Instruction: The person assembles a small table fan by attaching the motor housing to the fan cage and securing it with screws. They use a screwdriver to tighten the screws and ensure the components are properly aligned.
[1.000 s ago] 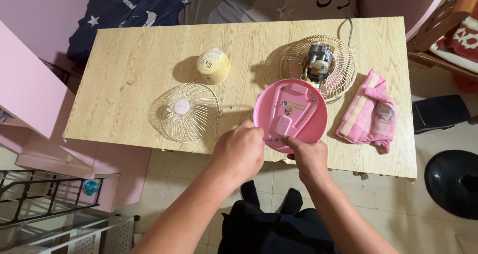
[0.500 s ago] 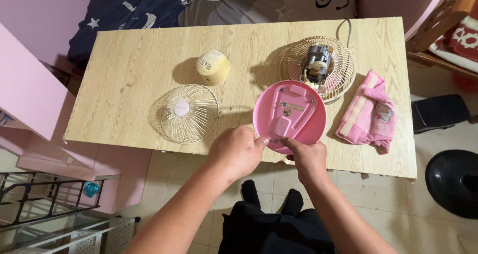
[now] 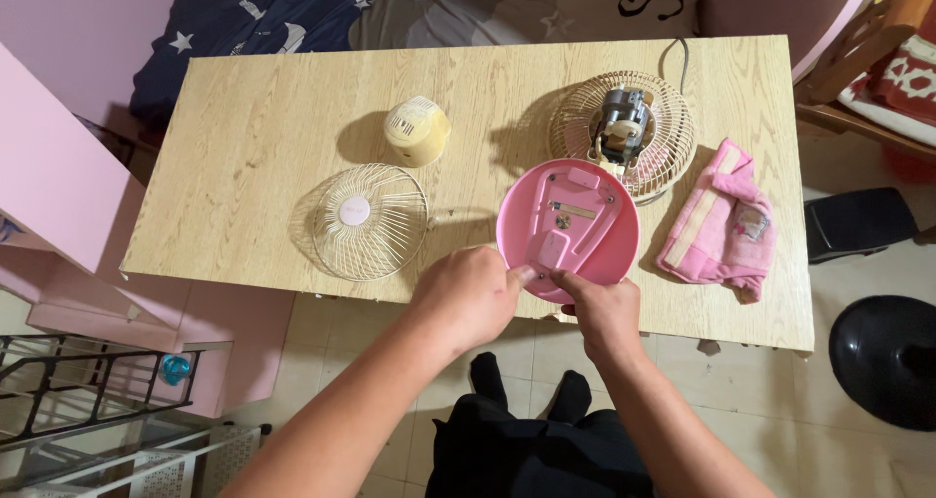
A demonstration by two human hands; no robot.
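A round pink fan base [image 3: 575, 215] lies underside up, tilted, at the near edge of the wooden table [image 3: 253, 118]. My right hand [image 3: 603, 313] grips its lower rim, thumb on the underside. My left hand [image 3: 466, 298] is curled beside it, fingertips pinched against the base's lower left part, touching my right thumb. What the fingertips hold is hidden. The base joins a cream rear fan grille with a bare motor [image 3: 624, 127] behind it.
A loose cream front grille [image 3: 370, 221] lies left of my hands, with a pale yellow motor cover [image 3: 416, 130] beyond it. A pink cloth [image 3: 721, 225] lies at the right. A black stool [image 3: 882, 361] stands on the floor right; a wire rack [image 3: 78, 381] stands lower left.
A small metal piece seen between my hands a second ago is now covered. My left fingertips have closed in against the base beside my right thumb.
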